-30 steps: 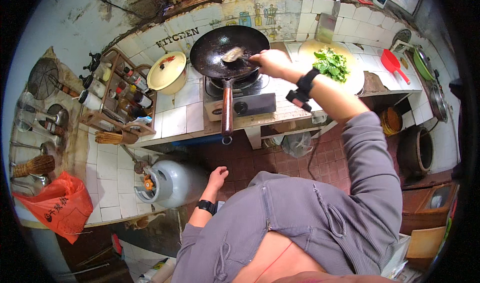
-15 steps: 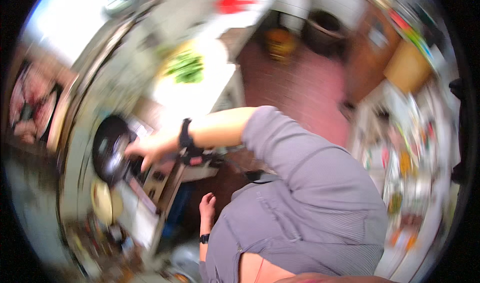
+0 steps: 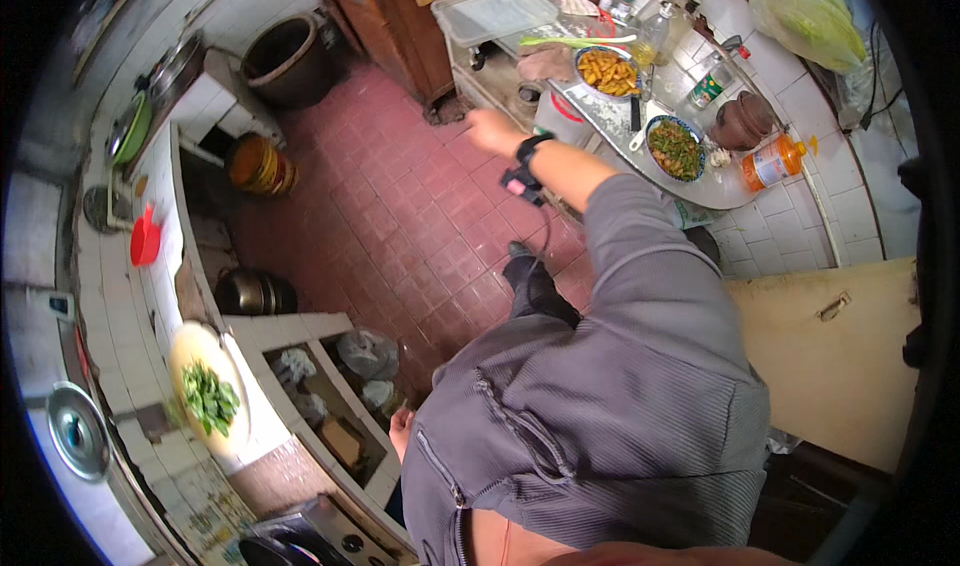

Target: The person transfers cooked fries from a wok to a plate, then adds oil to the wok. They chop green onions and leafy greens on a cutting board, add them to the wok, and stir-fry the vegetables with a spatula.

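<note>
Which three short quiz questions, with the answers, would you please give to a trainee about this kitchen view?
1. True or false: the outstretched bare right hand has a black strap at its wrist.
2. What lies on the round, cream-coloured board? A: loose green leaves; B: an orange plastic bottle; C: a red plastic dipper.
3. How many round, blue-rimmed dishes of food can be seen?

Key: 1 true; 2 A; 3 two.

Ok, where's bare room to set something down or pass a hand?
Set down: tiled counter between red scoop and round board. Pass: above the red floor between yellow container and right hand. Crowded: side table, with two dishes of food and bottles.
</note>
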A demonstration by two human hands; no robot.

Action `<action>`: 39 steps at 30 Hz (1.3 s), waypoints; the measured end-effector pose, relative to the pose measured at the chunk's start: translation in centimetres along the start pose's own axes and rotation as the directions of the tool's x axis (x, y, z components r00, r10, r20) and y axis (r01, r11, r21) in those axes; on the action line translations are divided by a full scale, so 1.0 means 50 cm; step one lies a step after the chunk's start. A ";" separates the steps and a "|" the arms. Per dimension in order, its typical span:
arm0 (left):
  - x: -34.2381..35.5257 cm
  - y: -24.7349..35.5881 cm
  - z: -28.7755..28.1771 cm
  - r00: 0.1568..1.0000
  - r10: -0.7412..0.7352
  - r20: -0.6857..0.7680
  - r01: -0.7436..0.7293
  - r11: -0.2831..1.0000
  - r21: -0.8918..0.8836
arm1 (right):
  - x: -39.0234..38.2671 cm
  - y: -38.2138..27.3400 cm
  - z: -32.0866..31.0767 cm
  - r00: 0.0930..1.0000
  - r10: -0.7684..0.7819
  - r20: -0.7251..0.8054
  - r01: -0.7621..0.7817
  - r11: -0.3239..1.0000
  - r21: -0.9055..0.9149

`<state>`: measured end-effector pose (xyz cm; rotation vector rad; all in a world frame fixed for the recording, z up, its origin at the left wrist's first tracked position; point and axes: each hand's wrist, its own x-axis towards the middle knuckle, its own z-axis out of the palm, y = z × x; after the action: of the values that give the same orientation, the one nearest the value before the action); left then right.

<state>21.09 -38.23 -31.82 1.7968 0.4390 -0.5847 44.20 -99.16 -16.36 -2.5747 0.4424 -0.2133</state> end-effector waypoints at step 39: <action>0.336 1.036 1.083 0.616 0.517 0.594 -0.779 0.290 0.555 | 0.393 0.717 -0.361 0.981 -0.052 0.186 0.120 0.919 -0.376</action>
<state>54.84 -105.06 -14.66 2.4143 -0.9809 -0.4370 48.71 -143.58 -18.07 -2.9722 0.3315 0.0777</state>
